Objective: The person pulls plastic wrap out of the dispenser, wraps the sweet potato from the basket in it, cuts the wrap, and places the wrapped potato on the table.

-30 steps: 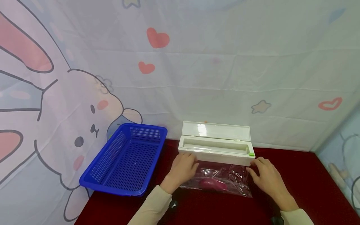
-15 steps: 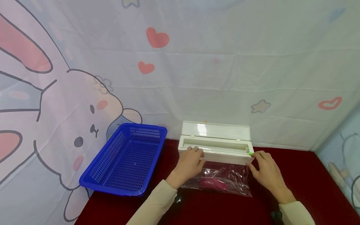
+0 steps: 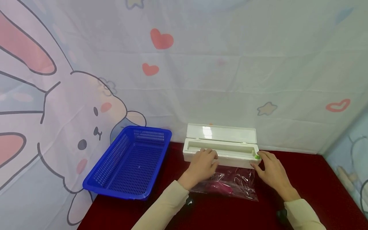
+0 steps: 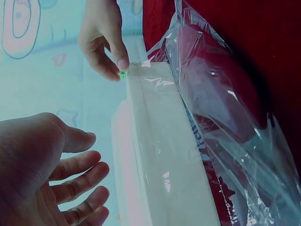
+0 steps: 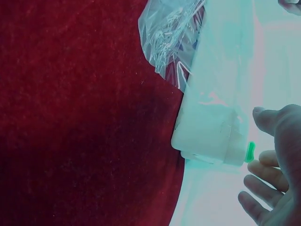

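Observation:
A long white cling film dispenser point(image 3: 224, 158) lies on the red cloth, its lid point(image 3: 221, 133) raised at the back. Clear film point(image 4: 235, 155) runs from its front over a pink object point(image 3: 220, 187), whose kind is hard to tell through the wrap. My left hand point(image 3: 201, 166) is over the dispenser's front edge; the left wrist view shows its fingers loosely bent with nothing between them. At the dispenser's right end, my right hand point(image 3: 270, 169) has its index finger at the green slider point(image 5: 250, 152), with the thumb held apart from it near the front corner.
A blue perforated plastic basket point(image 3: 129, 163) stands to the left of the dispenser. Behind everything hangs a pale printed curtain point(image 3: 215, 80), close to the raised lid. The red cloth point(image 3: 230, 214) extends in front and to the right.
My left hand has moved rightward along the dispenser's front. My right hand has risen slightly, from the end corner to the green slider. Film and pink object look unmoved.

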A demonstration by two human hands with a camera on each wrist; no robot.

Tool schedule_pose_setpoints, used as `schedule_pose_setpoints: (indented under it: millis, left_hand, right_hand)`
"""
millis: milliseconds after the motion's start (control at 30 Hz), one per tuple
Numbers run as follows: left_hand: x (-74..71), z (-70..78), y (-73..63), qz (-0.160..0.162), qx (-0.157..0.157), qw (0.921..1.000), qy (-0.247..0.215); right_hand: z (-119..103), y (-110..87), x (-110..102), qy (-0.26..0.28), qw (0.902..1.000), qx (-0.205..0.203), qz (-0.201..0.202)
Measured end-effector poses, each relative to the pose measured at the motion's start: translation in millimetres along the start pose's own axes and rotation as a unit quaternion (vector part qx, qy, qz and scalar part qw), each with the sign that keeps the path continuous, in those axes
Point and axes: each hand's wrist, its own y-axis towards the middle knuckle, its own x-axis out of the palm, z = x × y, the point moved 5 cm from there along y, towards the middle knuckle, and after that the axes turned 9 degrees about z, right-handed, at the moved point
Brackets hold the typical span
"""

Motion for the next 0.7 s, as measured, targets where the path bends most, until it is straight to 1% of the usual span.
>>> schedule_pose_setpoints:
  millis: [133,300,533,700]
  left_hand:
    - [0.0,4.0,3.4,-0.006,0.001,1.0,-0.007]
    - [0.0,9.9,9.0,-0.008,0.012,0.9999,-0.003]
    - [5.1,14.9,16.7,0.006,0.035,0.9994,0.006]
    - [8.2,17.4,20.0,0.006,0.042,0.9991,0.006]
  right_hand:
    - [5,3.1,3,-0.003,0.9998,0.008,-0.015]
    - [11,5.5,6,-0.006,0.9995,0.008,-0.03]
    - [14,7.2,6,-0.001,0.9989,0.015,-0.044]
    - [18,7.7,7,0.005,0.999,0.009,-0.044]
